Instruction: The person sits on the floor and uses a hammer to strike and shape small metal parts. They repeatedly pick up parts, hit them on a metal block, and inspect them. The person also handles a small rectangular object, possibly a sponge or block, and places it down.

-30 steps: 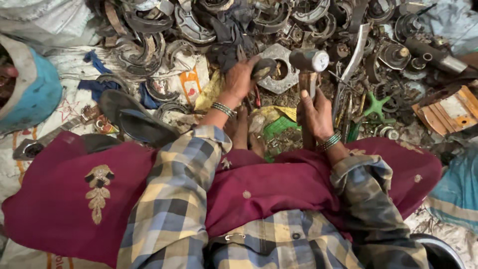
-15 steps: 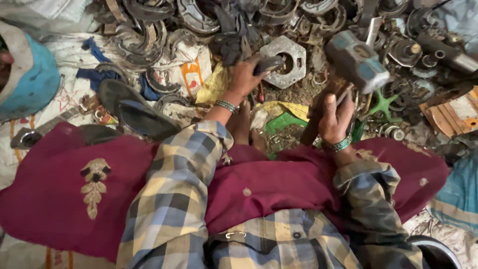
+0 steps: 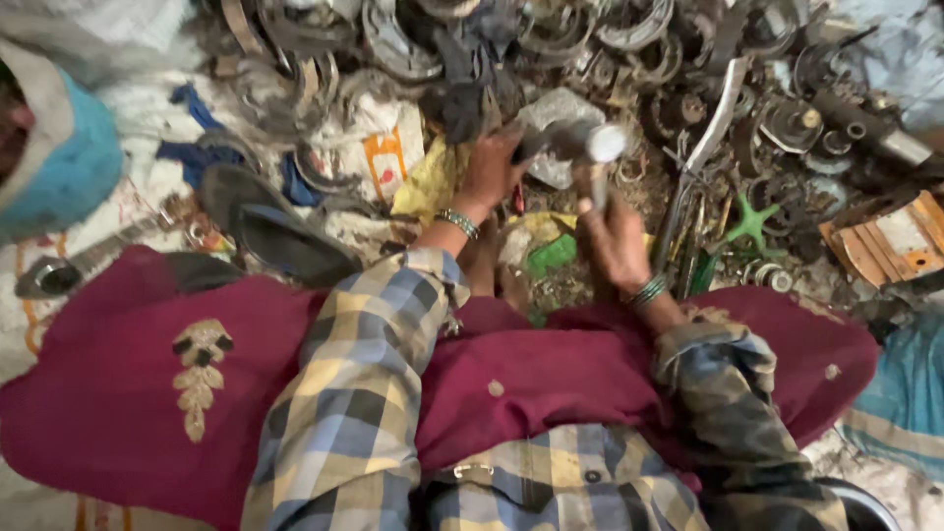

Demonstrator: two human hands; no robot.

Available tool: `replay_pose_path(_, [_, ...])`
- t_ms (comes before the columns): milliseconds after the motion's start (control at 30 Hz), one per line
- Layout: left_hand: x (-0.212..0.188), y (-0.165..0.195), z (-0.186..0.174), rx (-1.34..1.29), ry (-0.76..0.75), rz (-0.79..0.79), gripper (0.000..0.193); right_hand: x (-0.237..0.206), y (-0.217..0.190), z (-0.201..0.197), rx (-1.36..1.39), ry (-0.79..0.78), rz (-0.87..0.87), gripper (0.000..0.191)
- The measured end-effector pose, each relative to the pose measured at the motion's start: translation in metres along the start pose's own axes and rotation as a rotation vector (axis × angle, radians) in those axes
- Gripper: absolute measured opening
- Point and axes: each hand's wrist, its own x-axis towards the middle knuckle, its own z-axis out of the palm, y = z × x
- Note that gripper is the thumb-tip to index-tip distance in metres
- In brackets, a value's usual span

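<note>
My left hand (image 3: 489,172) reaches forward and holds a flat grey metal part (image 3: 553,110) down on the ground amid scrap. A hammer is gripped by its handle in my right hand (image 3: 612,236), and the blurred hammer head (image 3: 582,143) is down on or just over that metal part. Both wrists wear bangles. My sleeves are checked cloth, and dark red cloth (image 3: 147,393) covers my lap.
A heap of curved metal scrap pieces (image 3: 413,39) fills the far ground. A dark sandal (image 3: 270,226) lies at the left, a blue bag (image 3: 59,157) further left. A green star-shaped piece (image 3: 752,221) and a wooden block (image 3: 890,241) lie at the right.
The hammer was raised high to the right half a second ago. It has now swung down onto the metal part by my left hand.
</note>
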Motion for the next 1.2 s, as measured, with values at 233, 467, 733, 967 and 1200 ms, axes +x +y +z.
replay_pose_path(233, [-0.013, 0.000, 0.007, -0.066, 0.016, 0.013, 0.054, -0.021, -0.008, -0.031, 0.624, 0.237, -0.500, 0.030])
replay_pose_path(467, [-0.012, 0.008, -0.006, -0.052, -0.107, -0.089, 0.057, -0.008, 0.019, 0.008, -0.221, 0.120, -0.110, 0.047])
replay_pose_path(733, [-0.011, 0.005, 0.006, 0.020, -0.077, -0.064, 0.057, -0.021, 0.028, -0.037, 0.523, 0.334, -0.487, 0.036])
replay_pose_path(967, [-0.006, 0.005, 0.001, -0.037, -0.108, -0.058, 0.058, 0.001, 0.011, 0.005, -0.301, 0.072, -0.069, 0.053])
replay_pose_path(1200, [-0.005, 0.009, 0.001, 0.010, -0.097, -0.102, 0.057, -0.028, -0.014, -0.020, 0.244, 0.294, -0.309, 0.032])
